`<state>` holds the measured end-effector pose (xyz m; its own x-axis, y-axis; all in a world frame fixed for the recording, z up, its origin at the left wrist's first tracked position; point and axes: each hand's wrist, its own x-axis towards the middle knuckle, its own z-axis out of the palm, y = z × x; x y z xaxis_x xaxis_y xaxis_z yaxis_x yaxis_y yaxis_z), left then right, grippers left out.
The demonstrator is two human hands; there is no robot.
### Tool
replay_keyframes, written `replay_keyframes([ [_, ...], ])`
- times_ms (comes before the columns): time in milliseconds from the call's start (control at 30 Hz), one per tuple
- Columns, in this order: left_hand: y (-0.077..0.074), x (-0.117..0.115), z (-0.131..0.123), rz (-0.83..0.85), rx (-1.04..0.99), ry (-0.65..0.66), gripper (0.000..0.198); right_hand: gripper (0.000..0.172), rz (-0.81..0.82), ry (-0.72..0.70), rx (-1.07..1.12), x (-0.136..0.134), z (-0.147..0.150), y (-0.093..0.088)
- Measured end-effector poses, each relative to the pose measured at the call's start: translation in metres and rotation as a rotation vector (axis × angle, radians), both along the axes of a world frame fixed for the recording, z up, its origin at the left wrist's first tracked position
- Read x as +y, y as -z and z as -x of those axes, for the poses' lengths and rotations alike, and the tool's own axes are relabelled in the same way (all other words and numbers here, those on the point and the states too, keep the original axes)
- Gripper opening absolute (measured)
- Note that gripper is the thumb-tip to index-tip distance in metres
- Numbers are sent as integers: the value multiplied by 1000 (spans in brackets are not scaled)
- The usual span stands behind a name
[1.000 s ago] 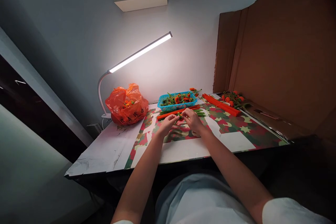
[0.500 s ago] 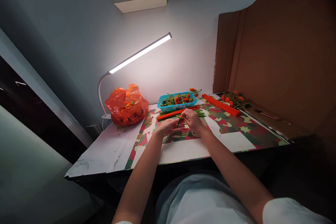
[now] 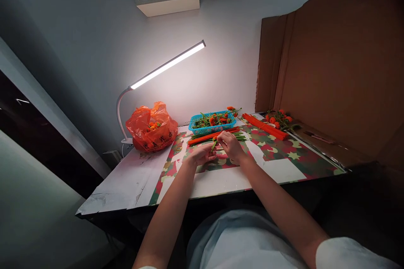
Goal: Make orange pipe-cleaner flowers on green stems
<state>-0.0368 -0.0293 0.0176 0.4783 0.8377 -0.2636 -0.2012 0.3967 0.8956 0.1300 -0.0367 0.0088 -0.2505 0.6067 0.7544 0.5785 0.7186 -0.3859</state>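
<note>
Held pc (image 3: pixel 214 144) grn w/ orange tip; basket (image 3: pixel 205 129) blue; bag (image 3: pixel 153 132) orange, blk lettering; mat (image 3: pixel 282 147) camo, grn/red.

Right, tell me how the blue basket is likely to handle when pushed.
The blue basket looks like thin openwork plastic, so probably light and fairly stiff. Low and wide, it seems unlikely to tip. The orange flowers poking past its rim might shift or spill.

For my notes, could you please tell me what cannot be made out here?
Head view:
Green piece: exact form, too small and partly covered by fingers.
Bag: most contents, behind its own crumpled plastic.
Basket: its floor, under the flowers.
Shelf: upper part, cut off by the top edge.
</note>
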Motion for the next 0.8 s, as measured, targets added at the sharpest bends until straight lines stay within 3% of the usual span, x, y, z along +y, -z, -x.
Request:
replay_keyframes([
  [300,6,2,-7,-467,213,-240,30,14,50,-99,134,2,0,1],
  [433,6,3,-6,-447,225,-205,38,14,39,-94,91,5,-1,3],
  [633,9,6,-3,-363,219,-175,29,17,29,-66,0,4,-2,3],
  [800,15,12,-4,-582,267,-191,35,16,45,-43,-1,2,-1,1],
])
